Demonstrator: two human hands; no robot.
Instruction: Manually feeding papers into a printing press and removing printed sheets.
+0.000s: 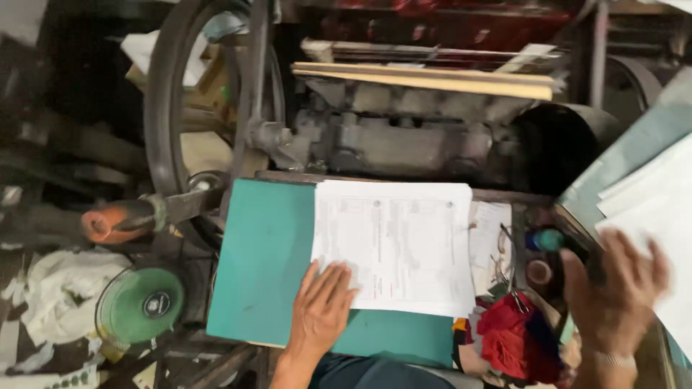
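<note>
In the head view, the left hand [321, 306] lies flat, palm down, its fingers [337, 282] released and spread, pressing the lower left corner of a stack of printed paper sheets [395, 241] and grasping nothing; the stack sits square on a teal board [263, 259] that covers the desk, its top edge close to the grey machine body [393, 137] behind. The right hand [616, 299] is blurred with motion at the right edge, fingers loosely open, at the lower edge of a second pile of white sheets [649, 191]; whether it actually pinches a sheet I cannot tell. Between the two hands lie a small teal-capped bottle [549, 240], a round brownish pot [538, 271] and a bunched red rag [508, 335]. To the left stand a large dark flywheel [160, 108], an orange-tipped handle [104, 223] and a green disc [140, 304]. As a judgement, the main risks are these: the left palm pins only one corner, so a sideways drag could fan the stack out of square; the moving right hand passes close to the bottle and pot and could knock them onto the sheets; and loose paper near the flywheel could be drawn in or soiled
</note>
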